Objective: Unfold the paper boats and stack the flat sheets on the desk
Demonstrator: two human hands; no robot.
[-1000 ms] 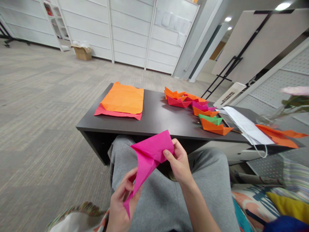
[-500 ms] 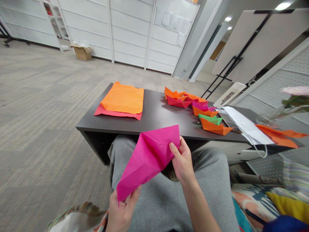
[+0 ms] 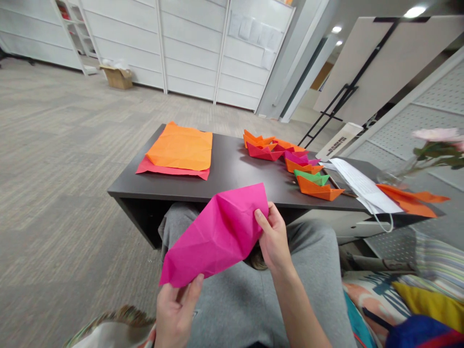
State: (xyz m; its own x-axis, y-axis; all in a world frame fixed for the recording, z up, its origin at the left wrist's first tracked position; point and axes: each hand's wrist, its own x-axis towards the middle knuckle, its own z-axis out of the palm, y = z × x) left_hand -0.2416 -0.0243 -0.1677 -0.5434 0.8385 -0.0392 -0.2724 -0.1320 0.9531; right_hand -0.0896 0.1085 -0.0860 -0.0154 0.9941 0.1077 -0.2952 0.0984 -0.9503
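A magenta sheet of paper (image 3: 213, 232), creased and partly folded, is stretched between my two hands above my lap. My left hand (image 3: 177, 304) pinches its lower left edge, thumb on the near side. At the right end, my right hand (image 3: 273, 237) grips the paper with the thumb on top and the fingers behind it. A raised fold runs down the middle of the sheet. Beyond it on the dark table (image 3: 232, 164) stand several folded paper boats, among them an orange boat (image 3: 319, 188), a green boat (image 3: 311, 177) and a red boat (image 3: 264, 151).
Orange sheets (image 3: 181, 147) lie over a red sheet (image 3: 170, 170) on the table's left. To the right are white papers (image 3: 358, 183), folded orange paper (image 3: 409, 198) and a flower in a vase (image 3: 431, 150). Cushions (image 3: 424, 295) sit at my right.
The left end of the magenta paper has swung outward to the left and opened wider, with my left hand shifting slightly left. My right hand keeps its grip. The view has shifted slightly.
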